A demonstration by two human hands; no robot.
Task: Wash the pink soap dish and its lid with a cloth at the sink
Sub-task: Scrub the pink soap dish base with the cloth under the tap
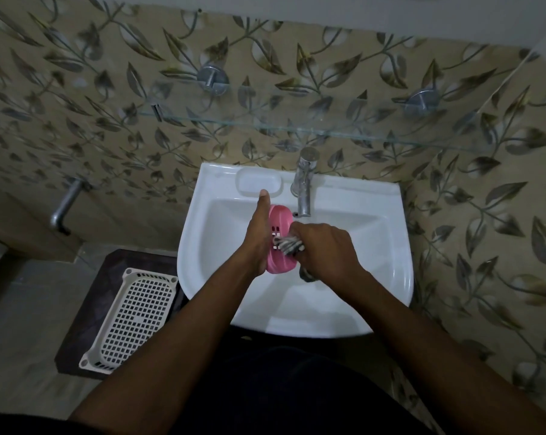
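Observation:
Over the white sink (387, 265) my left hand (259, 233) holds a pink soap dish piece (281, 243) with small square drain holes, thumb stretched along its far edge. My right hand (325, 249) grips a bunched grey and white striped cloth (292, 246) and presses it against the pink piece's inner face. The cloth's tail hangs below my right hand. I cannot tell whether this piece is the dish or the lid, and I see no second pink piece.
A chrome tap (304, 186) stands at the back of the basin, just beyond the pink piece. A moulded soap recess (259, 182) lies left of the tap. A glass shelf (296, 127) juts out above. On the floor at left, a white perforated basket (133, 318) sits on a dark stand.

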